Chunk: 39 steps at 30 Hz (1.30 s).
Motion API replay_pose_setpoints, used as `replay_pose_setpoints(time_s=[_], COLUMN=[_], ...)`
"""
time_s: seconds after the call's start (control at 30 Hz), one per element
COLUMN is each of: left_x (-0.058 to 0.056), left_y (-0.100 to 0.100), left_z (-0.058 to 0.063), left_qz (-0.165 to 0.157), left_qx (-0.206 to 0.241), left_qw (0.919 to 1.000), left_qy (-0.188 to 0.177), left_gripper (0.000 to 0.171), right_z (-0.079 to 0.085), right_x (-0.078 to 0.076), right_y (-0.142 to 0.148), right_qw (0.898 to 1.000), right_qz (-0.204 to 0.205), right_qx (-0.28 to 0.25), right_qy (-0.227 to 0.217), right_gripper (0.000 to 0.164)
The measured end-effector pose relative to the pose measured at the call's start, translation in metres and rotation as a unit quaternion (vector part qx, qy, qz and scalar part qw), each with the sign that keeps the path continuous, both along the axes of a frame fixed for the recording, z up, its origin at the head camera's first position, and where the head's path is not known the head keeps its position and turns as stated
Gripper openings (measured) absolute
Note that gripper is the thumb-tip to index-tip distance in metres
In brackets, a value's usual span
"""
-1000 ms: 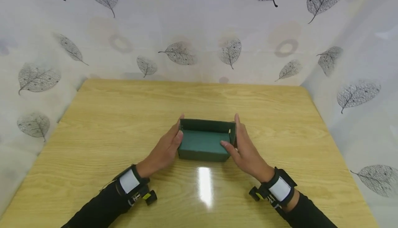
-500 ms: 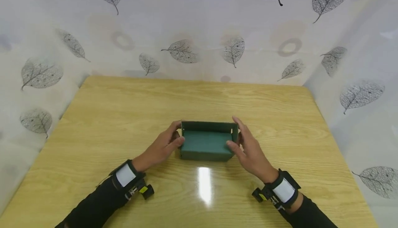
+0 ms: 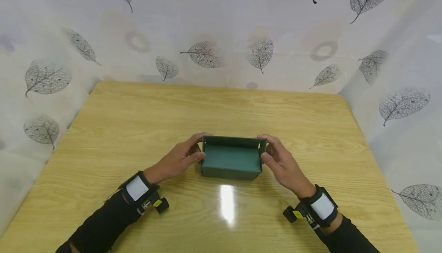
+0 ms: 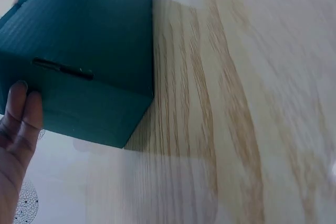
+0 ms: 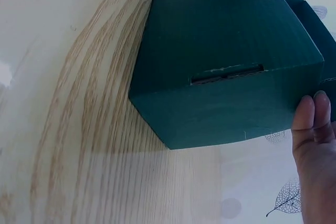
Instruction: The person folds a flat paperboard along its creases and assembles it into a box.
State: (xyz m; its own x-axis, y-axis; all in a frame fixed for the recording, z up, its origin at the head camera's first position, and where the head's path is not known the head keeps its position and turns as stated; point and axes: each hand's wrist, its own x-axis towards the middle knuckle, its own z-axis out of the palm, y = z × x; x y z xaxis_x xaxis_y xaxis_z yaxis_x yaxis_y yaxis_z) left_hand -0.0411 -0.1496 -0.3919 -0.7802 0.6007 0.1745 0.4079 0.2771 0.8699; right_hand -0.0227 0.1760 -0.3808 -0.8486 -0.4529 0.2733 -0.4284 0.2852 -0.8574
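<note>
A dark green open-topped cardboard box (image 3: 230, 173) stands on the wooden table at the middle of the head view, and its inside shows bare. My left hand (image 3: 177, 161) grips its left end, thumb at the end wall's edge and fingers reaching to the back corner. At the opposite end, my right hand (image 3: 284, 167) holds the wall in the same way. Both wrist views show the box from outside, with a narrow slot (image 4: 63, 70) along a lower edge and fingertips (image 5: 304, 109) pressed on the end wall.
The light wood table (image 3: 145, 111) spreads round the box on all sides. Behind it and at both sides hangs a pale cloth (image 3: 221, 11) printed with grey leaves. A camera (image 3: 160, 205) is strapped to each wrist.
My left hand's fingers have drawn in and bent round the left end. The right hand's thumb has come back from inside the box to its right edge. The box sits slightly further right in view.
</note>
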Motion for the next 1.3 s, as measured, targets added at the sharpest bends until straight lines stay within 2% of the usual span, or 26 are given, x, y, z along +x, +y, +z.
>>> replay_pose_setpoints(time_s=[0.1, 0.27, 0.33, 0.5, 0.7, 0.77, 0.9, 0.97, 1.07, 1.17, 1.3], left_x=[-0.002, -0.004, -0.005, -0.005, -0.003, -0.003, -0.003, -0.003, -0.002, -0.001, -0.002], left_y=[0.0, 0.0, 0.0, 0.002, 0.003, 0.004, 0.005, 0.006, 0.005, 0.005, 0.006], left_z=[-0.001, -0.007, -0.009, -0.014, -0.013, -0.012, -0.011, -0.011, -0.012, -0.011, -0.011], left_qz=[-0.001, -0.007, -0.01, -0.015, 0.003, 0.01, 0.016, 0.017, 0.02, 0.023, 0.019], left_qx=[-0.003, -0.01, -0.008, 0.0, -0.008, -0.01, -0.007, -0.003, -0.003, -0.008, -0.008], left_qw=[0.9997, 0.9978, 0.9974, 0.9976, 0.9975, 0.997, 0.996, 0.9959, 0.9958, 0.9957, 0.9956], left_qy=[0.025, 0.066, 0.071, 0.067, 0.07, 0.077, 0.088, 0.089, 0.089, 0.089, 0.091], left_gripper=[0.049, 0.048, 0.049, 0.049, 0.047, 0.048, 0.05, 0.05, 0.05, 0.049, 0.047], right_z=[0.001, 0.017, 0.023, 0.027, 0.023, 0.02, 0.014, 0.013, 0.015, 0.02, 0.028], right_x=[0.0, 0.005, 0.007, 0.008, 0.008, 0.007, 0.003, 0.002, 0.003, 0.004, 0.005], right_y=[-0.002, -0.011, -0.012, -0.01, -0.016, -0.017, -0.012, -0.009, -0.009, -0.011, -0.012], right_qw=[1.0, 1.0, 1.0, 1.0, 0.999, 0.998, 0.996, 0.997, 0.996, 0.991, 0.98], right_qz=[-0.01, -0.011, -0.005, 0.006, -0.045, -0.065, -0.078, -0.073, -0.07, -0.074, -0.088], right_qx=[-0.001, -0.013, -0.013, -0.015, -0.009, -0.012, -0.016, 0.001, 0.052, 0.1, 0.164], right_qy=[-0.005, -0.018, -0.018, -0.005, -0.01, -0.025, -0.044, -0.031, 0.018, 0.056, 0.076], right_gripper=[0.047, 0.041, 0.04, 0.04, 0.04, 0.041, 0.04, 0.04, 0.039, 0.038, 0.038])
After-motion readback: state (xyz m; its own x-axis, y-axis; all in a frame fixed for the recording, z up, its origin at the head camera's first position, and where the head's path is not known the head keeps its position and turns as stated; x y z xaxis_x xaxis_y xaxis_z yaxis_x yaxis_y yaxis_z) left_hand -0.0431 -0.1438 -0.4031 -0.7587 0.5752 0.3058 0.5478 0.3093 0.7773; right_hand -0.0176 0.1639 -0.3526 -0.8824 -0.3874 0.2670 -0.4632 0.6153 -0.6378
